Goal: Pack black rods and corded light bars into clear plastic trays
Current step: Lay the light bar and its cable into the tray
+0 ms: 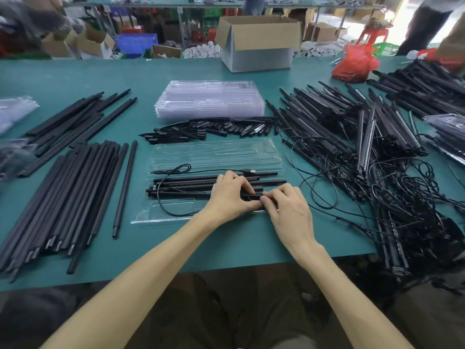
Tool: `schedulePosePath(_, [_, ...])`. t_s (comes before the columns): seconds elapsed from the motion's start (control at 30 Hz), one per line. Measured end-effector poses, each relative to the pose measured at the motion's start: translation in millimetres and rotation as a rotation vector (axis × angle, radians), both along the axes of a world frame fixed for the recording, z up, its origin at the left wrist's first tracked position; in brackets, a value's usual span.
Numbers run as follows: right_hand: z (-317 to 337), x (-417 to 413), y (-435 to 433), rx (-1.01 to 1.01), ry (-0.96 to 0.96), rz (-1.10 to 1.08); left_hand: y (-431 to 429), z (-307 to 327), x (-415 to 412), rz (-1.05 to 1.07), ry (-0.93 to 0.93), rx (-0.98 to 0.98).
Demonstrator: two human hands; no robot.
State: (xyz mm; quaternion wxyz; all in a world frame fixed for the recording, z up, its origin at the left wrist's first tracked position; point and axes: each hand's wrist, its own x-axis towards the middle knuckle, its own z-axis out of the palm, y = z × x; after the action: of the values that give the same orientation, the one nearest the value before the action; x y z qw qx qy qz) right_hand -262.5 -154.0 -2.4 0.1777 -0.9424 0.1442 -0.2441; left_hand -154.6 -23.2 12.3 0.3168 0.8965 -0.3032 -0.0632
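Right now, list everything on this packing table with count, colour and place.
open tray: one, clear, centre front.
bars in tray: several, black, near half, cord trailing.
tray stack: one, clear, behind open tray.
short pieces: many, black, between the trays.
rods: two piles, black, left.
corded light bars: heap, black, right.
cardboard box: one, brown, far centre.
bag: one, red, far right.
table: one, green.
left hand: one, pinching bars in tray.
right hand: one, pinching there too.

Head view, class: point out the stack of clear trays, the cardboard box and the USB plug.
stack of clear trays (210, 99), head view, middle of the top tray
cardboard box (258, 59), head view, its grey front wall
USB plug (248, 170), head view, the plug's body
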Motion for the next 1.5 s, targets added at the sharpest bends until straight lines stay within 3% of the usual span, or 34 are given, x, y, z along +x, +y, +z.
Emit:
schedulePosePath(0.1, [5,8,-9,0.162,0.074,0.006,2,5,2,-0.015,0.07,-0.013])
schedulePosePath(0.3, [8,15,-16,0.175,0.148,0.025,14,15,13,-0.109,0.206,-0.047])
schedulePosePath(0.8, [21,18,-20,0.115,0.252,0.072,14,0,5,-0.132,-0.044,-0.027])
schedulePosePath(1.0, [27,19,-15,0.037,0.314,0.068,15,7,16,-0.194,0.022,-0.083])
schedulePosePath(1.1, [28,20,-13,0.027,0.324,0.069,16,18,35,-0.102,-0.002,-0.13])
schedulePosePath(1.23, [29,21,-11,0.021,0.33,0.069,23,24,64,0.011,-0.207,0.066])
schedulePosePath(1.33, [29,21,-10,0.021,0.325,0.065,28,25,74,0.06,-0.257,0.258])
schedulePosePath(1.5, [29,20,-11,0.029,0.328,0.064,40,31,77,0.025,-0.355,0.287])
